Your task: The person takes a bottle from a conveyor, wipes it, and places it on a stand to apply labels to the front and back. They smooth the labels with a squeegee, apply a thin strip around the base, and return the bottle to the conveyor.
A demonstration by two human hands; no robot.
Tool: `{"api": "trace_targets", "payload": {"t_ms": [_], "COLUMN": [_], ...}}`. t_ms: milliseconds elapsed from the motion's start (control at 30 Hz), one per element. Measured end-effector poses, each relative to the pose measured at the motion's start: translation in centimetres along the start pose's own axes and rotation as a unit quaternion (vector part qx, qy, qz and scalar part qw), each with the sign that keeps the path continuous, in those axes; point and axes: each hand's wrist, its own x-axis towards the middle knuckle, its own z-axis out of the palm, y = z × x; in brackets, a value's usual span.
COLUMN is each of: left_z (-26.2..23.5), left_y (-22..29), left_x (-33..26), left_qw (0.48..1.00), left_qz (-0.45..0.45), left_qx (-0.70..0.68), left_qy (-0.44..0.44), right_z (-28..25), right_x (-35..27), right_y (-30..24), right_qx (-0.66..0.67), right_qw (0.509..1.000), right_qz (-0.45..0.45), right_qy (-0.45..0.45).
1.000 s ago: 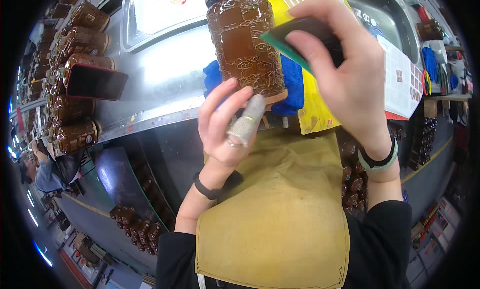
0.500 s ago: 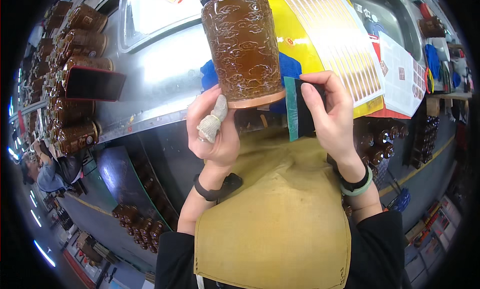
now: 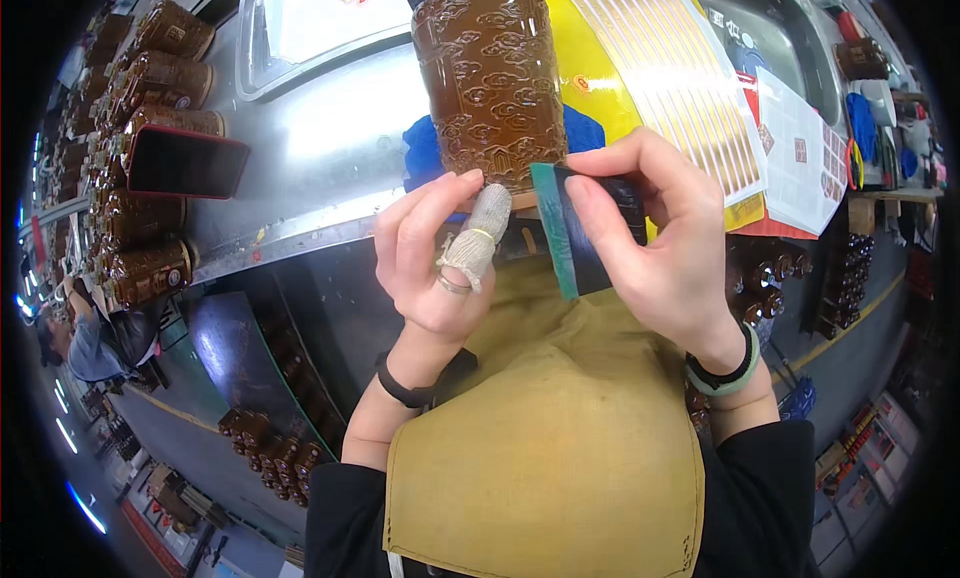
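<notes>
A brown glazed jar (image 3: 490,83) with raised cloud patterns rests against a blue cloth (image 3: 583,128), its lower end toward me. A copper-coloured band (image 3: 524,200) runs round that lower end, mostly covered by my hands. My left hand (image 3: 430,253) has its fingers bent, with the tips against the jar near the band. One digit wears a knitted finger cover (image 3: 488,223). Between thumb and fingers, my right hand (image 3: 665,233) pinches a flat black scraper (image 3: 590,240) with a green edge. The scraper's upper corner is at the jar's lower rim.
Sheets of gold strips (image 3: 665,78) lie on a yellow sheet (image 3: 590,53), beside printed papers (image 3: 800,148) and a metal sink (image 3: 820,38). At left are a clear tray (image 3: 275,73), a red-edged phone (image 3: 187,161) and several brown jars (image 3: 165,83). A person (image 3: 95,338) sits far left.
My left hand has shifted right along the jar's lower rim. The right hand has brought the scraper leftward, in front of the rim. The jar's pattern has turned and the jar sits slightly farther right.
</notes>
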Motion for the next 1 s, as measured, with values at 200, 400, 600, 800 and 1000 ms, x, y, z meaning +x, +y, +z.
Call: {"api": "trace_targets", "payload": {"t_ms": [200,400,600,800,1000], "left_z": [0.3,0.1,-0.3,-0.2,-0.5], "left_y": [-0.1,0.1,0.2,-0.1,-0.7], "left_x": [-0.4,0.0,-0.2,-0.4,-0.7], "left_qw": [1.0,1.0,0.994,0.989,0.991], "left_qz": [-0.008,0.003,-0.079,-0.098,-0.094], "left_qx": [-0.004,0.001,-0.059,-0.096,-0.095], "left_qy": [0.016,0.019,0.041,0.05,0.031], "right_z": [-0.2,-0.3,-1.9,-0.9,-0.8], "right_x": [0.2,0.8,3.6,4.9,5.6], "right_y": [-1.2,-1.7,-2.9,-3.1,-2.7], "right_qx": [-0.074,-0.08,-0.147,-0.216,-0.179], "right_qw": [0.996,0.995,0.975,0.932,0.938], "right_qz": [0.008,-0.005,-0.142,-0.276,-0.252], "right_qy": [-0.054,-0.063,-0.087,-0.095,-0.156]}}
